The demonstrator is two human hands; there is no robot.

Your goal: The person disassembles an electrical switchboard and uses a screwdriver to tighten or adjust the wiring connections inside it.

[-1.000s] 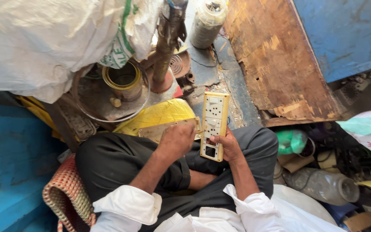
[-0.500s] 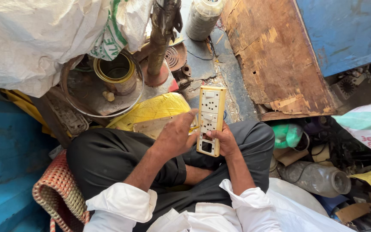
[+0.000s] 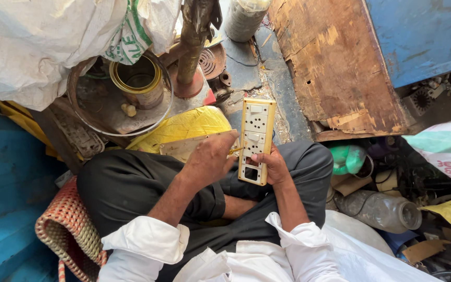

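Held upright over the lap by the right hand (image 3: 273,166) gripping its edge, the cream rectangular plastic switch-and-socket plate (image 3: 255,141) could crack or slip if the left hand (image 3: 209,158), closed on a slim yellow-tipped tool (image 3: 236,150), presses hard.

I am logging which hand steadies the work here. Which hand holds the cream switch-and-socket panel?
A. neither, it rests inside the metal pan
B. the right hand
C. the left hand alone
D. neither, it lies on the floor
B: the right hand grips the lower edge of the cream panel, while the left hand brings a slim tool tip to its face.
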